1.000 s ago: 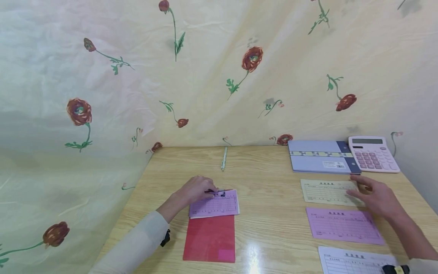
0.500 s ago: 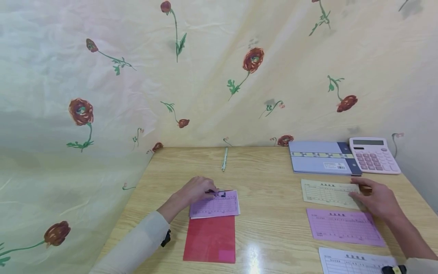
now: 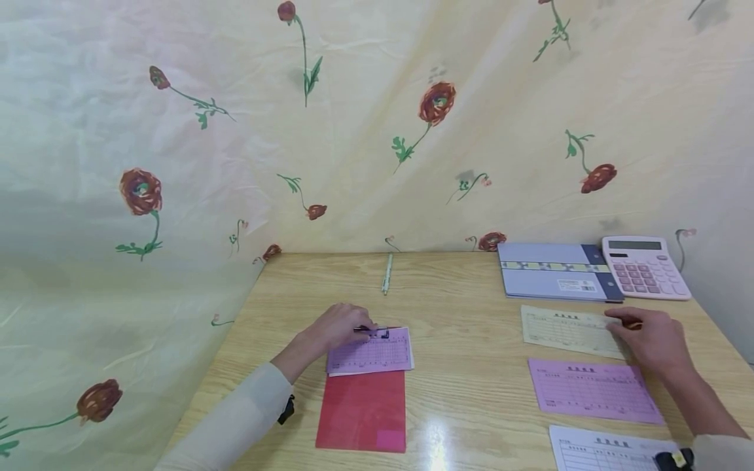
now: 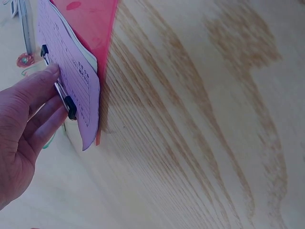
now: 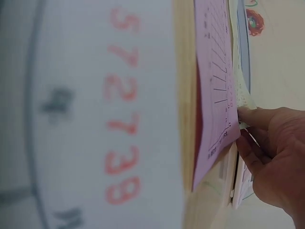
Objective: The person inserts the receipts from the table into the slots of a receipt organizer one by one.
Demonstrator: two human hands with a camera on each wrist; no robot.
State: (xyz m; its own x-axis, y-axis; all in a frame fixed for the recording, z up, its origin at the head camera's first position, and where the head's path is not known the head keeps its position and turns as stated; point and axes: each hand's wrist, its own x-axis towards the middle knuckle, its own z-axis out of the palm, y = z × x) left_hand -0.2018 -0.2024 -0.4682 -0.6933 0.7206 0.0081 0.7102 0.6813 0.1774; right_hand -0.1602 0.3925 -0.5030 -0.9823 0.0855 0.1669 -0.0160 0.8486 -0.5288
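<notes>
My left hand [image 3: 343, 325] grips the metal clip [image 4: 65, 98] with black ends at the top of a red clipboard [image 3: 362, 412]. Under the clip lies a pink printed form [image 3: 371, 353], with white paper showing beneath its edge. At the right, my right hand [image 3: 655, 339] pinches the right end of a pale yellow form [image 3: 568, 329] between thumb and fingers. In the right wrist view that end of the yellow form [image 5: 243, 98] bends up at the fingertips. Just nearer lies a second pink form [image 3: 595, 390], and a white form [image 3: 607, 448] is nearest the front.
A blue folder [image 3: 550, 281] lies at the back right, beside a pink calculator [image 3: 642, 265]. A pale pen [image 3: 387, 275] lies near the back edge of the wooden table [image 3: 459, 307]. Floral cloth [image 3: 353, 131] hangs behind and to the left.
My right thumb and fingers have closed on the right end of the yellow form, which has shifted slightly. My left hand stays on the clip.
</notes>
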